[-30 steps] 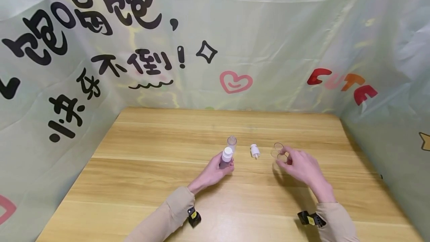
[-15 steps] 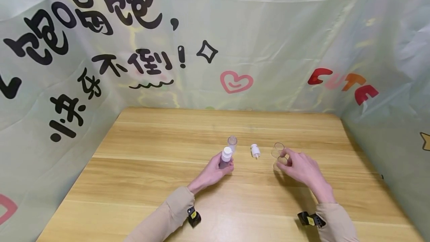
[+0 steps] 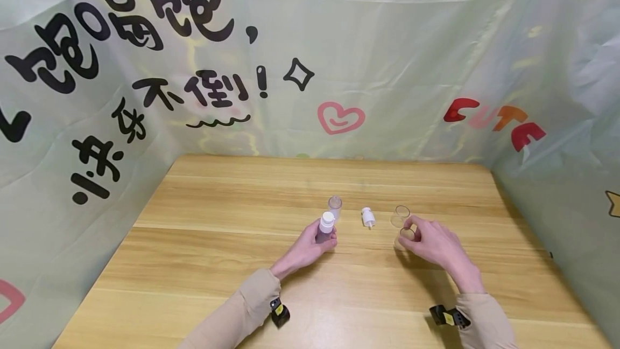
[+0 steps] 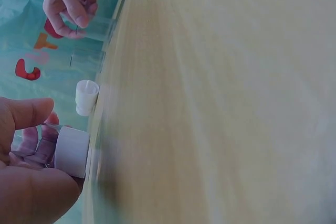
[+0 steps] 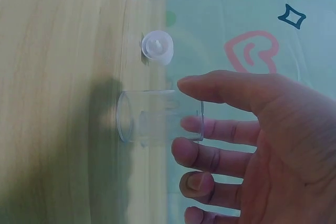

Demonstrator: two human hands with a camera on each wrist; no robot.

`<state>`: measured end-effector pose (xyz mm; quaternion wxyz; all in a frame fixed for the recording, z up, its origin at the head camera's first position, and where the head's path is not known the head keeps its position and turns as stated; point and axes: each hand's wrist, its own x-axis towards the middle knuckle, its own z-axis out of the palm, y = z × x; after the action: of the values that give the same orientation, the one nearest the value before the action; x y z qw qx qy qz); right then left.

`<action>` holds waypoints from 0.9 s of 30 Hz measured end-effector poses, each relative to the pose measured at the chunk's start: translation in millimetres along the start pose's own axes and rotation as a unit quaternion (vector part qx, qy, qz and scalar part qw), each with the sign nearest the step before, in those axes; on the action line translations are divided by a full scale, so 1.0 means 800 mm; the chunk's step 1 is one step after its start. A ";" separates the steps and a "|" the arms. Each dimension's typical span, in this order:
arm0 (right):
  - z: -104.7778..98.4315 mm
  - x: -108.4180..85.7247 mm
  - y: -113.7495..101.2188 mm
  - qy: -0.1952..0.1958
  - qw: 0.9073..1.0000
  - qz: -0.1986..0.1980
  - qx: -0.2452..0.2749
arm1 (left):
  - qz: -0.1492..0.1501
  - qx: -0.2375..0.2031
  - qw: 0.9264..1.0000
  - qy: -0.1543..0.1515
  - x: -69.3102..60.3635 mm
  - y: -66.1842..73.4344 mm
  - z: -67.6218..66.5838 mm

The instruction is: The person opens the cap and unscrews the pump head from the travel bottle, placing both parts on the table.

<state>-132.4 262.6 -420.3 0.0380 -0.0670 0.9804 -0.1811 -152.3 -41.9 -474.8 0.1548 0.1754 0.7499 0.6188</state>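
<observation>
Wooden table (image 3: 218, 230); right fingers (image 5: 212, 158) partly hide clear cylinder (image 5: 157, 103).

Head view: high, forward-down over table (image 3: 218, 214). Wrist views: close, turned sideways, sharing right hand (image 4: 66, 1).

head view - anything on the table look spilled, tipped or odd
The white nozzle, between the left hand and the right hand: it appears to lie on its side, thin tip pointing to the near side, fitted to nothing. No spill or damage shows.
</observation>
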 end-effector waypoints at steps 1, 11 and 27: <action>0.000 0.000 0.000 -0.001 1.000 0.001 0.000 | 0.000 0.000 1.000 0.000 0.000 0.000 0.000; 0.002 0.003 -0.010 0.077 0.996 -0.038 0.008 | -0.001 0.003 1.000 0.002 0.002 0.000 0.001; 0.044 0.026 -0.118 0.152 0.945 -0.216 0.195 | 0.043 0.080 0.994 0.062 0.008 0.007 0.003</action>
<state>-138.2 159.6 -419.8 -0.1393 -0.2406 0.8821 -0.3803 -156.6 -36.3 -469.8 0.0665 0.1807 0.7969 0.5726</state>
